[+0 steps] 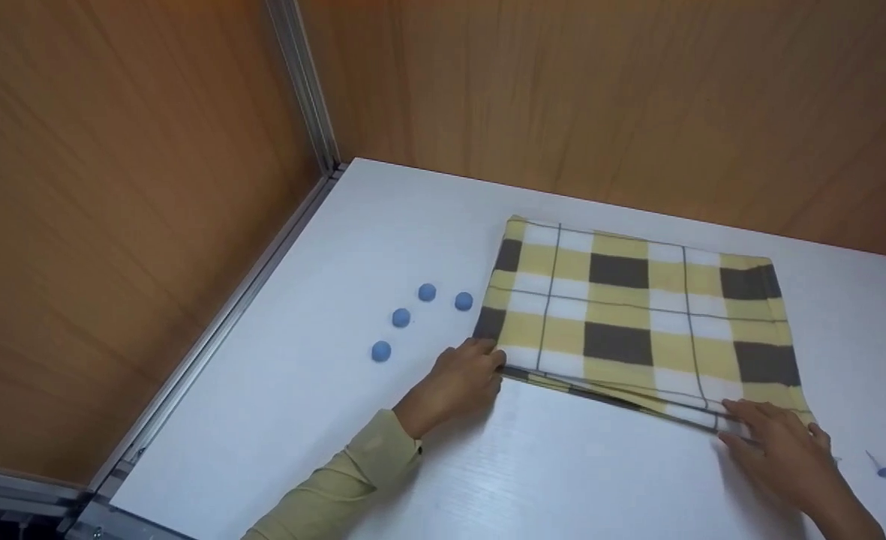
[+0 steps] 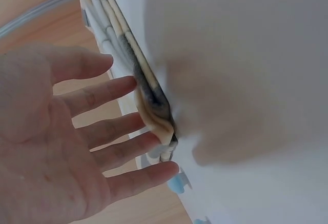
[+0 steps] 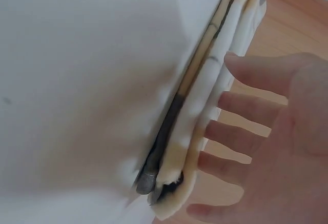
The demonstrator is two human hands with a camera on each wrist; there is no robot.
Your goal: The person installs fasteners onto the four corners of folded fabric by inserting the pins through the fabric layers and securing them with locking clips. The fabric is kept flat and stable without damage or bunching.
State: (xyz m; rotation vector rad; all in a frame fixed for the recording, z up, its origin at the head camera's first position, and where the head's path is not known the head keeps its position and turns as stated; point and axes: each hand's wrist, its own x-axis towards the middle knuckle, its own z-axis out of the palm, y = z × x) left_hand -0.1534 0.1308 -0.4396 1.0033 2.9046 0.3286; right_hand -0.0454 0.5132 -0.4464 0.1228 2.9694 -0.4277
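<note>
A folded yellow, white and dark-grey checked cloth point(image 1: 620, 343) lies flat on the white table, its layers showing along the near edge. My left hand point(image 1: 464, 375) is at the cloth's near left corner. In the left wrist view the left fingers point(image 2: 110, 134) are spread and fairly straight, their tips against the layered edge. At the near right corner is my right hand point(image 1: 780, 450). The right wrist view has its fingers point(image 3: 233, 137) extended and apart beside the stacked folds point(image 3: 197, 108), where the top layer curls a little at the corner.
Several small blue balls point(image 1: 400, 318) sit on the white table point(image 1: 292, 360) left of the cloth. Near the right edge lie small thin-stemmed things with blue heads point(image 1: 884, 471). Wooden panels point(image 1: 600, 97) rise behind and to the left, joined by a metal post point(image 1: 309, 90).
</note>
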